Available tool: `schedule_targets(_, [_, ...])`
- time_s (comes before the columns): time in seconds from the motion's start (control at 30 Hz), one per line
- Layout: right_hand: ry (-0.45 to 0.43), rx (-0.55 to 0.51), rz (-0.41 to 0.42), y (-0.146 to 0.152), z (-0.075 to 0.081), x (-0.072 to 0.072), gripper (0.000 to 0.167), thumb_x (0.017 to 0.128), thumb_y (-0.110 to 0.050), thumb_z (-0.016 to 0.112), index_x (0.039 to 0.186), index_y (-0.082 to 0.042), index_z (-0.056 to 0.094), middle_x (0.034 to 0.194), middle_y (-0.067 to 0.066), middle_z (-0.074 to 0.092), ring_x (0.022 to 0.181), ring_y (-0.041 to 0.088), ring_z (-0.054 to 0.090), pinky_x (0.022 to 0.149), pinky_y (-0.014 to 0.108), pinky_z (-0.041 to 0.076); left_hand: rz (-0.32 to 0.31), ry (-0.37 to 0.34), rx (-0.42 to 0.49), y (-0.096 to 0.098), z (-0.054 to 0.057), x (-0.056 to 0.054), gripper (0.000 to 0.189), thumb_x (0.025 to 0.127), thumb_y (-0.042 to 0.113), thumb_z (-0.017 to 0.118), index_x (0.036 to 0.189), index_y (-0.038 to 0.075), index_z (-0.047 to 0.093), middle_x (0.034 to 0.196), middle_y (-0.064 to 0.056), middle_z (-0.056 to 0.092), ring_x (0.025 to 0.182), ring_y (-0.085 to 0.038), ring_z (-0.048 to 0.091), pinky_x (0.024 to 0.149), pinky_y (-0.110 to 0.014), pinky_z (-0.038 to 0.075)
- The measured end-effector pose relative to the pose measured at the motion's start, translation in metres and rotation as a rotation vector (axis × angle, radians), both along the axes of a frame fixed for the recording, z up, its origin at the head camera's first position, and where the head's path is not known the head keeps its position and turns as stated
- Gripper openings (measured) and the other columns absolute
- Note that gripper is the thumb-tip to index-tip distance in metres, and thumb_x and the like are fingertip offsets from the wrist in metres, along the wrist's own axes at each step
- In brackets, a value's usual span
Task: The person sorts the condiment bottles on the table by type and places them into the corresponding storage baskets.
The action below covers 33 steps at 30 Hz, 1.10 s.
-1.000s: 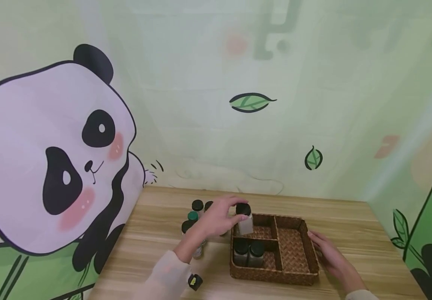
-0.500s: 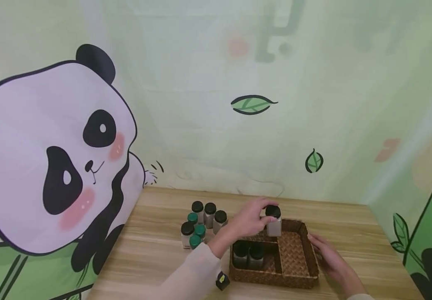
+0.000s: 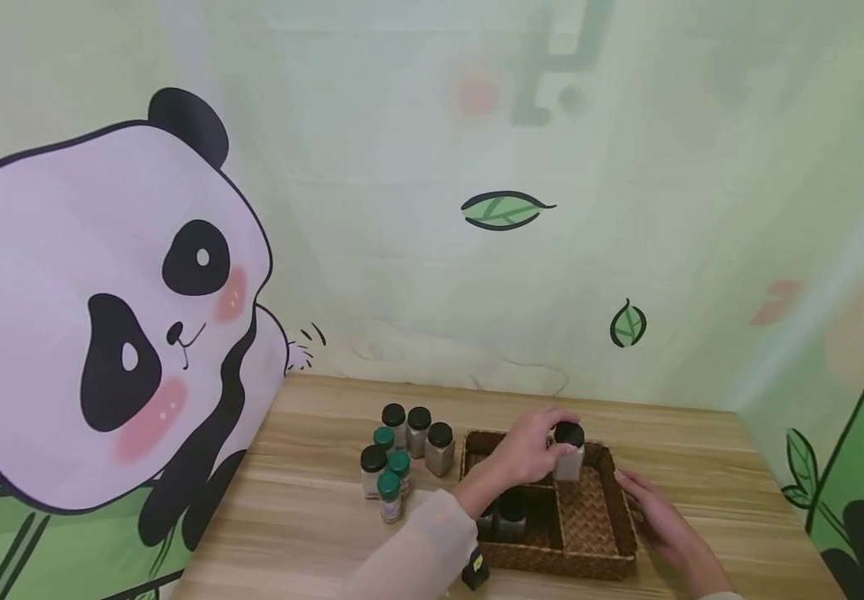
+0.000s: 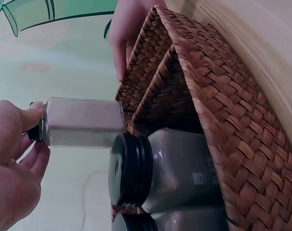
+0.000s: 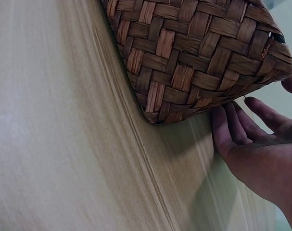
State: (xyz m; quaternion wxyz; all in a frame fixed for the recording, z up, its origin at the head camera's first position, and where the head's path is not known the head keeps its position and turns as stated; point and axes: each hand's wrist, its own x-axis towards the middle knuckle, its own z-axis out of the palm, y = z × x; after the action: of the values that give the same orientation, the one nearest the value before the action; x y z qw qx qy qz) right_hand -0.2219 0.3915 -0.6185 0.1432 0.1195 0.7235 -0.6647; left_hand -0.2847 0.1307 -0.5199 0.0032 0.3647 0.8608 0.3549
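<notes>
By its black lid, my left hand (image 3: 529, 454) pinches a clear spice jar (image 3: 569, 467) with pale grey contents. The jar hangs upright over the far end of the long right compartment of a brown woven basket (image 3: 596, 518). In the left wrist view the thumb and fingers clasp the lid (image 4: 35, 126). Two more black-lidded jars (image 4: 184, 168) stand in the basket's near left compartment, partly hidden by my left arm in the head view. My right hand (image 3: 660, 521) rests against the basket's right outer wall, fingers (image 5: 222, 132) fairly straight along its side.
Left of the basket stands a group of jars, some with black lids (image 3: 440, 448) and some smaller with green lids (image 3: 390, 496). They share the wooden table (image 3: 289, 500). A panda-printed backdrop (image 3: 402, 250) rises behind the table's far edge.
My left hand has carried the jar rightward from above the far left compartment to above the right one, and slightly lower. My right hand has stayed at the basket's side.
</notes>
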Motion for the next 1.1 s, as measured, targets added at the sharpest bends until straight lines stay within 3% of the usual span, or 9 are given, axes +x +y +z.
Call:
schedule_targets(0.27, [0.002,-0.006,-0.002,0.000,-0.003,-0.001,0.080,0.114,-0.047,0.045,0.164,0.008,0.016,0.168,0.033,0.023,0.157,0.048,0.015,0.127,0.063,0.015,0.031,-0.067,0.022,0.009,-0.010,0.000,0.043,0.104,0.023,0.071,0.146,0.019,0.063,0.140,0.003,0.064,0.126,-0.010,0.062,0.094,-0.021,0.054])
schedule_targets(0.57, [0.007,0.004,-0.025,0.000,-0.005,-0.001,0.079,0.113,-0.048,0.046,0.163,0.008,0.020,0.165,0.031,0.031,0.155,0.046,0.024,0.126,0.063,0.020,0.071,-0.138,-0.023,0.015,-0.033,0.002,0.040,0.103,0.018,0.073,0.142,0.018,0.066,0.139,0.003,0.065,0.119,-0.008,0.063,0.090,-0.021,0.054])
schedule_targets(0.8, [0.016,0.004,-0.021,-0.002,-0.005,0.001,0.078,0.113,-0.047,0.047,0.162,0.008,0.023,0.164,0.031,0.034,0.154,0.047,0.026,0.126,0.063,0.019,0.106,-0.118,-0.144,0.021,-0.046,0.003,0.040,0.102,0.024,0.074,0.142,0.021,0.067,0.136,0.006,0.065,0.116,-0.008,0.063,0.090,-0.023,0.054])
schedule_targets(1.1, [0.010,-0.008,-0.014,0.000,-0.003,0.001,0.081,0.112,-0.048,0.048,0.164,0.008,0.018,0.167,0.033,0.025,0.157,0.048,0.017,0.127,0.061,0.016,0.125,-0.081,-0.206,0.025,-0.048,-0.002,0.042,0.101,0.031,0.076,0.141,0.027,0.066,0.137,0.008,0.065,0.116,-0.008,0.063,0.093,-0.026,0.054])
